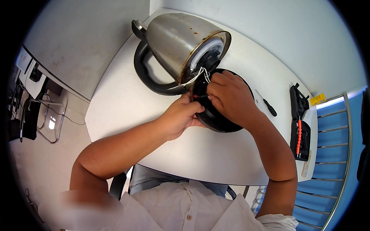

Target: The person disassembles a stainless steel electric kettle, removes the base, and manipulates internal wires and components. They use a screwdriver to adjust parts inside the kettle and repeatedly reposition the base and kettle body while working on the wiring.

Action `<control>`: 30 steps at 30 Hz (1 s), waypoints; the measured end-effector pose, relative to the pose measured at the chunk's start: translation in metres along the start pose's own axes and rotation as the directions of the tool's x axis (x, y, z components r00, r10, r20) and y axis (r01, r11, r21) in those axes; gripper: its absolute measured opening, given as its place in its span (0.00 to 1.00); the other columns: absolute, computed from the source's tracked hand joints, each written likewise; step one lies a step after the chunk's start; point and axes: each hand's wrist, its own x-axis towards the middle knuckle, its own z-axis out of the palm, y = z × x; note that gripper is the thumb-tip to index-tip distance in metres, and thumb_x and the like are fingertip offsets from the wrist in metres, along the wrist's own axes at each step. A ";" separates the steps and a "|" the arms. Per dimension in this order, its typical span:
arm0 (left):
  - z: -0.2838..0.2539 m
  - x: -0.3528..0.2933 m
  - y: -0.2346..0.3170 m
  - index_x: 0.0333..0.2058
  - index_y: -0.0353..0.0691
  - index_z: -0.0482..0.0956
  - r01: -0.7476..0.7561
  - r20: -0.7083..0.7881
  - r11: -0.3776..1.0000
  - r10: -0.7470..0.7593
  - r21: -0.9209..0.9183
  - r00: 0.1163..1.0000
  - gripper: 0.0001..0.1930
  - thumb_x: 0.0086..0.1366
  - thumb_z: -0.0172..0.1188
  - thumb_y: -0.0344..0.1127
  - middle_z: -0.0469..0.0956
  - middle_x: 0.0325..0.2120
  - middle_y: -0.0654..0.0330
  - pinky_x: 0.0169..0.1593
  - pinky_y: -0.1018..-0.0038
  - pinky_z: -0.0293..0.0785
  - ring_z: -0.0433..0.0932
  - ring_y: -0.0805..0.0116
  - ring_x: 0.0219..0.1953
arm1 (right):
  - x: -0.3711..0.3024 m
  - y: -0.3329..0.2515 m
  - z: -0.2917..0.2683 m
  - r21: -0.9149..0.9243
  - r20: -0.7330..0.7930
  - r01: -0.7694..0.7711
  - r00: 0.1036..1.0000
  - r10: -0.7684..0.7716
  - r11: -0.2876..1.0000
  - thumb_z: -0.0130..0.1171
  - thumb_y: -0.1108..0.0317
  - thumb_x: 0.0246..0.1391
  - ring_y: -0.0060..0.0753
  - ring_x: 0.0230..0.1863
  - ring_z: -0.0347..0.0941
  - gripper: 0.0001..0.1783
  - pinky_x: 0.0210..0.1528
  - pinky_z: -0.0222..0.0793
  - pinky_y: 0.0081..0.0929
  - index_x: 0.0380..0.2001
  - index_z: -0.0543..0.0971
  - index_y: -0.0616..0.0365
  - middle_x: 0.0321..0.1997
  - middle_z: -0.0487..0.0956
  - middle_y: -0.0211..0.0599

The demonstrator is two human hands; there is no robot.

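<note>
A stainless steel electric kettle (169, 42) lies on its side on the white table, its black handle (140, 71) toward the left. The kettle's underside is uncovered, showing a heating ring and a black connector (211, 59). White wires (201, 71) run from there to the round black base cover (221, 125). My left hand (181, 117) grips the cover's left rim, thumb on the edge. Over the cover's inside, my right hand (231, 94) has its fingers pinched beside the wires; what they hold is hidden. A small red part (195, 96) shows between the hands.
To the right of the cover lies a black-handled screwdriver (270, 108). An open black tool case (306, 148) with an orange-red flexible shaft (299, 133) stands at the table's right edge, near a yellow item (318, 99). Walls border the far side; a metal railing (348, 131) is at right.
</note>
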 end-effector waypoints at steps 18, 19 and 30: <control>0.001 -0.001 -0.001 0.55 0.36 0.57 -0.032 -0.025 0.998 0.031 -0.051 0.999 0.23 0.59 0.45 0.25 0.70 0.46 0.53 0.48 0.62 0.78 0.77 0.62 0.43 | 0.007 0.000 -0.002 0.146 0.138 -0.069 0.989 0.049 0.987 0.55 0.75 0.41 0.36 0.33 0.68 0.02 0.35 0.66 0.33 0.20 0.74 0.56 0.30 0.72 0.29; 0.002 -0.001 -0.001 0.55 0.36 0.57 -0.036 -0.022 0.998 0.035 -0.051 0.999 0.23 0.59 0.45 0.25 0.70 0.45 0.53 0.48 0.61 0.78 0.77 0.62 0.43 | 0.007 0.000 -0.002 0.174 0.147 -0.088 0.987 0.062 0.981 0.54 0.75 0.41 0.37 0.33 0.68 0.02 0.36 0.66 0.34 0.20 0.74 0.56 0.29 0.72 0.30; -0.002 -0.001 0.001 0.56 0.37 0.55 -0.030 0.009 0.999 0.030 -0.025 1.000 0.25 0.59 0.46 0.25 0.70 0.47 0.54 0.48 0.62 0.78 0.77 0.63 0.45 | 0.010 -0.001 -0.005 0.112 0.182 -0.090 0.981 0.069 0.990 0.52 0.73 0.44 0.38 0.34 0.69 0.03 0.37 0.66 0.35 0.21 0.75 0.55 0.29 0.73 0.31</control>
